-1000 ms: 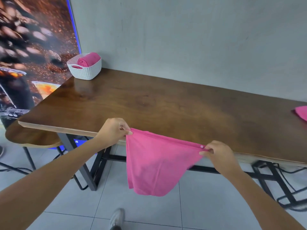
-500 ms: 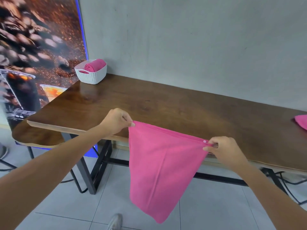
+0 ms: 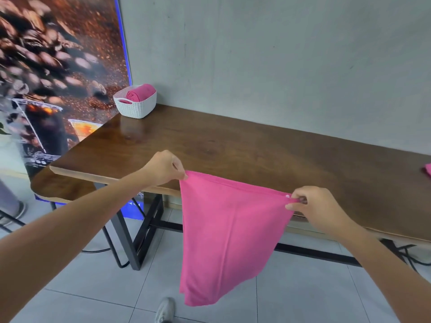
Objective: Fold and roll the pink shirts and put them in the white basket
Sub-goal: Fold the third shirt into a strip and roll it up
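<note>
A pink shirt (image 3: 229,238) hangs in the air in front of the near edge of the table (image 3: 256,150), stretched along its top edge between two hands: the left hand (image 3: 164,167) pinches one upper corner between thumb and fingertips, and the right hand (image 3: 314,207) pinches the other corner, just beside a small white snap or button. The body of the cloth droops well below the table edge toward the tiled floor, above a grey shoe (image 3: 166,310). The main risk from here, as I judge it, is that the shirt goes down crooked: it hangs in a tapering fold, not flat, so laying it on the table without first shaking it square could trap creases and give a lumpy roll. Both grips are light fingertip pinches (little cloth is actually caught), so a sharp flick might pull a corner loose and let the shirt slide to the floor. The white basket (image 3: 136,106) stands at the far left corner of the table, well apart from the hands, and already holds one rolled pink shirt (image 3: 141,92), with another bit of pink showing lower inside. Another pink piece (image 3: 428,170) lies at the far right edge of the table, mostly out of view.
</note>
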{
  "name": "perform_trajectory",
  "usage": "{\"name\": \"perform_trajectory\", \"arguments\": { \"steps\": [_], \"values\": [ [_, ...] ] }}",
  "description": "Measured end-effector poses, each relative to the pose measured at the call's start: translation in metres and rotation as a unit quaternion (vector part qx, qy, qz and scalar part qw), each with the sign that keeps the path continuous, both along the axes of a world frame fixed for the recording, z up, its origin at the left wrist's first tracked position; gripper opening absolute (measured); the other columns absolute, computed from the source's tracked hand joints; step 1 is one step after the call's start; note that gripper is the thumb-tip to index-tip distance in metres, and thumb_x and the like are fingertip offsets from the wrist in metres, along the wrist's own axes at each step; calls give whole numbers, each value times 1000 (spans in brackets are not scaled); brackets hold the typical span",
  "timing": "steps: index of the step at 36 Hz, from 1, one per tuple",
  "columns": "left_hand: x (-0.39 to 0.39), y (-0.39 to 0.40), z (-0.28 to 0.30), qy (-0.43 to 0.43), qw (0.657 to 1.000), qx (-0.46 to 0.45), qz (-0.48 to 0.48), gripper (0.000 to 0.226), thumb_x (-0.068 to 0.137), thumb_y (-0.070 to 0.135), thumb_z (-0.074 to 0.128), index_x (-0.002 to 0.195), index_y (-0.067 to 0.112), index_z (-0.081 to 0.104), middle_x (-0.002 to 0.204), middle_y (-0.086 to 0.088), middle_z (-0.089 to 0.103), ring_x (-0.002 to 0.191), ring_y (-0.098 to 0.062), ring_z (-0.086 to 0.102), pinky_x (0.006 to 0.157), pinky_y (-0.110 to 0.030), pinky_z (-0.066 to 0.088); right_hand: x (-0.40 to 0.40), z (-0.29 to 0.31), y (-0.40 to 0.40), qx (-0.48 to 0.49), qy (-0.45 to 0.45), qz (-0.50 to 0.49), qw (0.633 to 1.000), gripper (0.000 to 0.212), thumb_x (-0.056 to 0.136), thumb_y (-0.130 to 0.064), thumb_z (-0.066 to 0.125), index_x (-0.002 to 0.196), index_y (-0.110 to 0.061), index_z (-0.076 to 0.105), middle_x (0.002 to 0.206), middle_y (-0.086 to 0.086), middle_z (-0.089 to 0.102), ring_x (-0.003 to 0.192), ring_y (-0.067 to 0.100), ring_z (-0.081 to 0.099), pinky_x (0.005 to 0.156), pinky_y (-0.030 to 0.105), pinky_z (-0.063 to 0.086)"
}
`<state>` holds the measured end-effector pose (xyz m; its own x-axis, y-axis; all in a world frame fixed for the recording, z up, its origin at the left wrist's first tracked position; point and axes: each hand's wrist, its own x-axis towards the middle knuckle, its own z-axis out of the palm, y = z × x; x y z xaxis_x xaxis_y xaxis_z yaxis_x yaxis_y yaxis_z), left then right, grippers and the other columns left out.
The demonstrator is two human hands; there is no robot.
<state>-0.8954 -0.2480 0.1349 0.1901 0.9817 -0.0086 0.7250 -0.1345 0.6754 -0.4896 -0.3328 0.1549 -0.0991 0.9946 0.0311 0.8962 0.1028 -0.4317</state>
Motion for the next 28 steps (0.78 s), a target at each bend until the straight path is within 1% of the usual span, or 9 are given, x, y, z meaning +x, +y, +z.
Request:
{"name": "perform_trajectory", "arguments": {
  "steps": [4,8,11,14,16,18,21,24,28],
  "values": [
    [8,-16,8,-53,987,-106,-113,8,78,20,87,74,17,80,87,-2,78,92,-27,73,91,-41,58,25,-2,8,16,-34,-55,998,30,82,-19,82,61,-15,61,71,6,63,72,25,58,69,37,46],
    [9,-14,8,-12,995,-39,-86,9,78,22,87,72,20,80,81,6,78,86,-17,73,91,-41,57,18,1,2,15,-46,-46,998,23,84,-19,80,68,-12,65,78,5,64,77,25,59,74,40,48],
    [-5,-8,1,-13,999,5,-31,10,80,23,86,73,19,78,80,9,77,84,-10,72,89,-38,57,4,5,-6,17,0,-14,1000,17,82,-16,81,70,-17,69,79,5,65,78,25,61,75,41,51],
    [-16,-2,-10,-22,998,46,30,13,82,21,83,74,16,74,81,5,74,84,-15,69,85,-38,57,-16,14,-15,-2,59,31,998,13,82,-11,81,73,-14,73,76,3,67,61,5,58,59,15,46],
    [-18,0,-14,-31,996,65,44,14,84,20,82,74,17,72,81,2,72,84,-21,68,82,-36,55,-24,18,-17,-23,85,41,995,12,82,-10,81,73,-13,74,69,1,67,52,1,53,50,8,39],
    [-19,-1,-14,-44,997,58,25,13,85,20,81,76,18,71,81,1,73,84,-21,68,84,-36,55,-20,17,-12,-11,63,31,997,14,82,-18,83,71,-19,74,68,-3,68,55,6,55,52,17,42],
    [-14,-8,-6,-49,997,36,-44,11,86,21,81,79,17,73,84,4,75,84,-18,70,87,-36,56,-2,15,-1,9,-13,-25,1000,15,85,-23,80,73,-21,71,75,-4,68,72,15,62,70,34,50],
    [-1,-15,-3,-46,995,25,-89,12,86,21,82,80,15,72,84,3,75,85,-20,70,83,-30,54,6,15,4,18,-104,-43,993,20,91,-22,73,74,-17,64,77,-5,62,74,14,58,66,35,45],
    [-1,-13,-6,-28,997,41,-62,16,84,28,82,78,18,71,82,6,74,81,-12,68,75,-22,52,0,15,1,26,-156,-29,987,18,93,-19,69,76,-14,64,82,-4,56,77,14,57,72,35,47]
  ]
}}
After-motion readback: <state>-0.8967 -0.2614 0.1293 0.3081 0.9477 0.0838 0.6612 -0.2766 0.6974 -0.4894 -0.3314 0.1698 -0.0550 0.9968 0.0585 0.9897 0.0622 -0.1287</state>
